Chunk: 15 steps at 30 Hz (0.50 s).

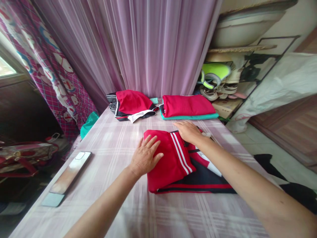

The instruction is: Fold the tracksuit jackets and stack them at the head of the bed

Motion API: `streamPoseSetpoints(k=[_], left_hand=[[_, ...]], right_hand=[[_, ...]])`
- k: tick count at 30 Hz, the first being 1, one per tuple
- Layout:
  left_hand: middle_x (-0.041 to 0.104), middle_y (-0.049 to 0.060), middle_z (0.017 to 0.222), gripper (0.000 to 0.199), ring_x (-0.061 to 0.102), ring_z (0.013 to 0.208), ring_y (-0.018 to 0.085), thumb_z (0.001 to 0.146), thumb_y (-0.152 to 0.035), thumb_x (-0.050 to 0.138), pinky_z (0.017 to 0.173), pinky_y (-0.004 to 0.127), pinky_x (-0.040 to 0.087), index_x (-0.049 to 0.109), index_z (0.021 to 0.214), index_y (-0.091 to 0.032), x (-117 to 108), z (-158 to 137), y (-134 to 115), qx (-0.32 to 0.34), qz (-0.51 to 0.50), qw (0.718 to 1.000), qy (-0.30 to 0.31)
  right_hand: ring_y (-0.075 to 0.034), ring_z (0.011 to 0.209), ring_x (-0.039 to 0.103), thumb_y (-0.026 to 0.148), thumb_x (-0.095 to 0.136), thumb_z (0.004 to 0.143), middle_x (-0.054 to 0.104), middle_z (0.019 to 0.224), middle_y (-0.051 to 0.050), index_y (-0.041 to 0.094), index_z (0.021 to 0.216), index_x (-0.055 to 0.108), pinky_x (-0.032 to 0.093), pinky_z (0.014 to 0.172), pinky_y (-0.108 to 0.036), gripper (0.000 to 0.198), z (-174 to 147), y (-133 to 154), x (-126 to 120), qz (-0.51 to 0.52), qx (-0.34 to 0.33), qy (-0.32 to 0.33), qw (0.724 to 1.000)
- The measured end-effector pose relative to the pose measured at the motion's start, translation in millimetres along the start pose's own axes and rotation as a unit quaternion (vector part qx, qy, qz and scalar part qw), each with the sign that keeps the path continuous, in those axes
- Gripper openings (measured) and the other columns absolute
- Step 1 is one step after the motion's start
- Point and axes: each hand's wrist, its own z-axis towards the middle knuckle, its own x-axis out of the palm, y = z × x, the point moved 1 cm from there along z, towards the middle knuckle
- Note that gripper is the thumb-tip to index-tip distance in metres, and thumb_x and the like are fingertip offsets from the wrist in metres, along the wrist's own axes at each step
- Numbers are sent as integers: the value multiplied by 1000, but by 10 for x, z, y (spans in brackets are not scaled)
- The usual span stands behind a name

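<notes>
A partly folded red and dark navy jacket [170,153] lies in front of me on the table, its cuff or hem marked by two white stripes. My left hand [146,155] rests on the red left part, fingers spread and flat. At the far edge of the jacket, my right hand [188,131] lies with its fingers stretched to the left, touching the cloth. My right forearm covers part of the jacket's right side, where navy, red and white panels show.
Beyond the jacket lie a loosely bunched red and navy garment [135,102] and a folded red and teal stack [189,106]. A phone [71,172] is on the left of the checked tablecloth [106,148]. A purple curtain [158,46] hangs behind; a shoe rack [257,72] stands right.
</notes>
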Motion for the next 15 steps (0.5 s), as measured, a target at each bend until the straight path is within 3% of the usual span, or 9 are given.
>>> streamPoseSetpoints(k=[3,7,11,15], left_hand=[[37,11,156,58,22,147,32,95,-53,42,118,60,16,44,145,-24,257,-12,211,-20,28,999,25],[42,10,153,59,22,147,34,94,-55,41,117,63,16,45,145,-24,470,4,135,-6,16,999,38],[50,8,148,54,31,144,33,95,-54,41,116,63,17,52,139,-25,346,88,120,-4,-19,998,68],[65,5,131,41,53,126,24,99,-37,34,116,47,27,63,124,-26,111,339,405,-31,-54,998,32]], right_hand=[[-22,130,49,21,40,94,53,144,-10,19,145,46,36,110,-39,51,-60,369,93,72,-8,-37,997],[-25,141,35,38,37,98,39,154,-11,22,145,45,24,115,-51,50,-181,659,426,53,51,29,997],[-25,142,34,40,34,99,34,157,-12,21,146,43,22,116,-52,52,-217,622,515,39,71,70,994],[-25,135,44,37,34,99,48,148,-12,21,141,49,31,111,-49,48,-273,241,289,13,101,16,995]])
